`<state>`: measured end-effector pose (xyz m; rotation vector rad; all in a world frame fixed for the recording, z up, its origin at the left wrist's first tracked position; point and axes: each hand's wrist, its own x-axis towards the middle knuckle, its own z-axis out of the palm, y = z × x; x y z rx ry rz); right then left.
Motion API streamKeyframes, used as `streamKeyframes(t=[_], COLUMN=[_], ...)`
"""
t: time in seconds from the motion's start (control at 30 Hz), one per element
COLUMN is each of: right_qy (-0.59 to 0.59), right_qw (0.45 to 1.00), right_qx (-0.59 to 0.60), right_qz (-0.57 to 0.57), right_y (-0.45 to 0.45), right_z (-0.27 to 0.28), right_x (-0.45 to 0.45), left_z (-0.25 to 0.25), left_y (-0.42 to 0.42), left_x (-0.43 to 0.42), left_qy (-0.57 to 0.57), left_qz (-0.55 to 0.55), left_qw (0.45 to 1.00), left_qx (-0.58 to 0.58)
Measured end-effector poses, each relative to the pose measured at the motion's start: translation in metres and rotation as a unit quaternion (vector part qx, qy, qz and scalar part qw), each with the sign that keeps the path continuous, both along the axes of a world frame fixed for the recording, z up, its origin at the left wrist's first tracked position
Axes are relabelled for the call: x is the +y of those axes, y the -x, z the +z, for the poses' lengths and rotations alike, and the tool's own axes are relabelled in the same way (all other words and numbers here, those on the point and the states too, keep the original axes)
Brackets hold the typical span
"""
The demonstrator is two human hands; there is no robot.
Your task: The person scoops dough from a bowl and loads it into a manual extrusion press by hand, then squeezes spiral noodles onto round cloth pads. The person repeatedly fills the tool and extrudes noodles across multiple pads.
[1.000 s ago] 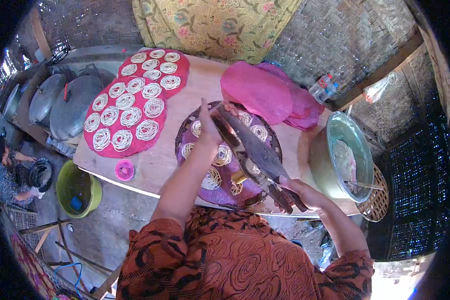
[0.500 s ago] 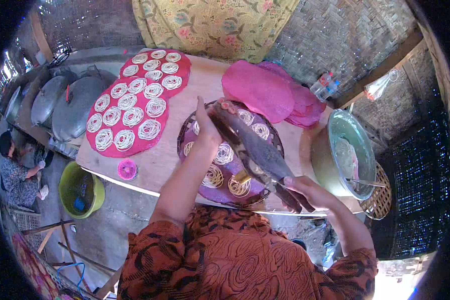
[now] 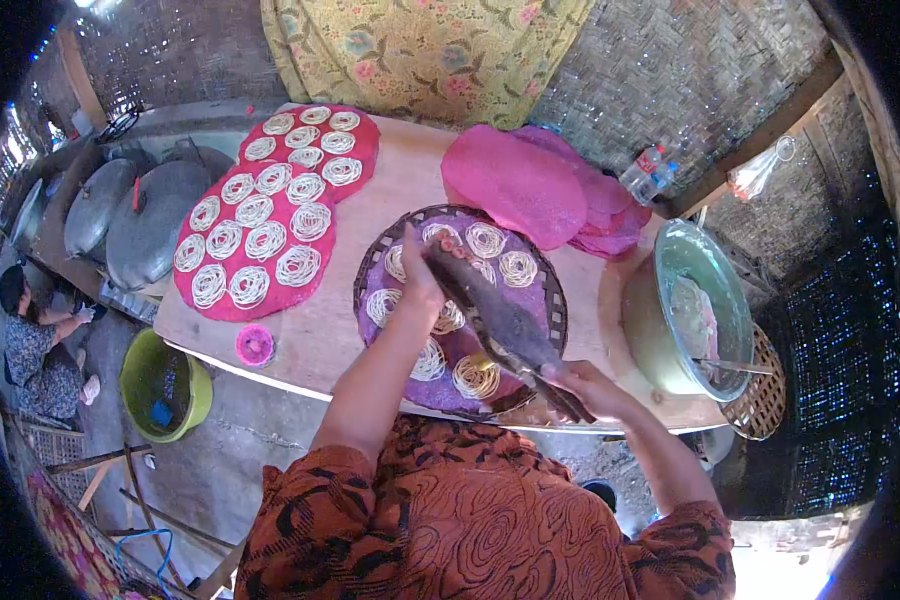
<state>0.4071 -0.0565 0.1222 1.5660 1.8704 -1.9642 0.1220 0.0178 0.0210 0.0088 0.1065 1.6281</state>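
Observation:
A dark wooden noodle press [image 3: 508,322] slants over a round woven tray [image 3: 362,262]. My left hand [image 3: 422,282] is closed around its upper left end, some fingers hidden behind the wood. At the lower right end, my right hand [image 3: 588,386] grips the handles, which lie close together. Under the press a yellowish cylinder partly shows. On the tray lies a purple sheet [image 3: 528,305] with several coiled nests of pale strands, such as the noodle nest [image 3: 518,269] at right. The press and my left arm hide part of the tray.
A pink sheet [image 3: 300,218] with rows of noodle nests lies left, near a small pink dish [image 3: 255,344]. Stacked pink sheets [image 3: 515,185], bottles [image 3: 648,175] and a large green tub [image 3: 642,300] stand right. A person [image 3: 40,350] sits at far left by big lidded pans [image 3: 150,225].
Both hands have shifted slightly with the press, and its handles have come closer together. The right hand has moved left. The seated person's arm has moved.

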Motion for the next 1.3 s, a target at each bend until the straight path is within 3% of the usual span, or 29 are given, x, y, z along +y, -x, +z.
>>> streamKeyframes(t=[0.17,0.23,0.3,0.4,0.5,0.63,0.77,0.83,1.0,1.2,1.3], right_qy=[0.026,0.121,0.117,0.026,0.052,-0.03,-0.036,0.027,-0.022,-0.045,-0.027], right_qw=[0.999,0.987,0.989,1.0,0.998,0.998,0.998,0.999,0.997,0.997,0.999], right_qx=[0.033,0.09,0.082,-0.009,-0.031,-0.05,-0.052,-0.025,-0.075,-0.066,-0.046], right_qz=[0.012,-0.047,-0.045,-0.002,-0.023,-0.009,-0.017,-0.016,-0.011,-0.017,-0.01], right_y=[0.008,0.004,0.0,-0.004,-0.001,0.013,0.019,0.014,0.011,0.015,0.012], right_z=[0.008,0.027,0.039,0.037,0.023,0.017,0.025,0.038,0.078,0.045,0.043], right_x=[0.007,0.009,0.018,0.038,0.053,0.073,0.074,0.072,0.074,0.082,0.076], left_z=[0.045,0.057,0.061,0.047,0.037,0.025,0.04,0.047,0.043,0.052,0.051], left_y=[0.013,0.008,0.005,-0.003,-0.012,0.0,0.015,0.016,-0.002,0.017,0.014], left_x=[-0.003,0.007,0.019,0.043,0.057,0.081,0.085,0.078,0.086,0.086,0.072], left_qy=[-0.02,-0.037,-0.146,-0.12,-0.067,-0.057,-0.067,-0.058,-0.051,-0.09,-0.054], left_qz=[0.014,0.033,-0.05,-0.029,0.015,0.022,0.017,0.025,0.02,0.019,0.03], left_qw=[0.999,0.995,0.988,0.992,0.998,0.998,0.998,0.998,0.998,0.996,0.998], left_qx=[0.043,0.087,-0.02,-0.022,0.006,-0.026,0.001,0.001,-0.037,-0.008,-0.019])
